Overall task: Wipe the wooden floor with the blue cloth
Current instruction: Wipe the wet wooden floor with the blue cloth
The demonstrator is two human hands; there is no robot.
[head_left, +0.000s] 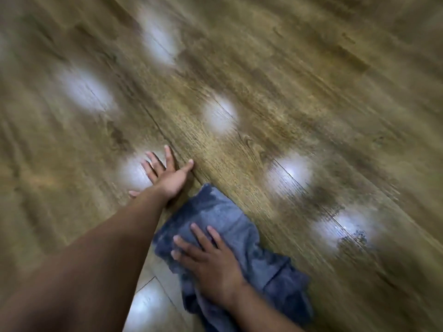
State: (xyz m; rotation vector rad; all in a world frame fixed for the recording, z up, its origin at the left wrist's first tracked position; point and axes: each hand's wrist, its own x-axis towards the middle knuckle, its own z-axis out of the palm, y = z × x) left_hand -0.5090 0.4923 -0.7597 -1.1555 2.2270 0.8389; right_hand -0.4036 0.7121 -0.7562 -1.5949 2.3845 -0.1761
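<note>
A rumpled blue terry cloth (242, 238) lies on the brown wood-grain plank floor (299, 97), low in the view and a little right of centre. It is spread out unevenly rather than folded: one rounded corner reaches up toward the middle of the floor, while the lower part bunches into thick creases and folds near the bottom edge. Its colour is a dusty grey-blue, with darker patches across the upper part and along the right-hand folds; whether those are damp spots or shadow cannot be told. The nap looks soft and slightly fuzzy.

The right hand (211, 262) rests flat on top of the cloth, palm down, fingers straight and slightly spread, pressing the fabric to the floor without curling round it. The left hand (165, 173) is planted on the bare planks just beyond and to the left of the cloth's upper corner, fingers splayed wide and grasping nothing, its forearm stretching back to the lower left corner.

Several soft white glare patches (220, 116) from overhead lights dot the glossy floor. The outer parts of the view are smeared by motion blur.
</note>
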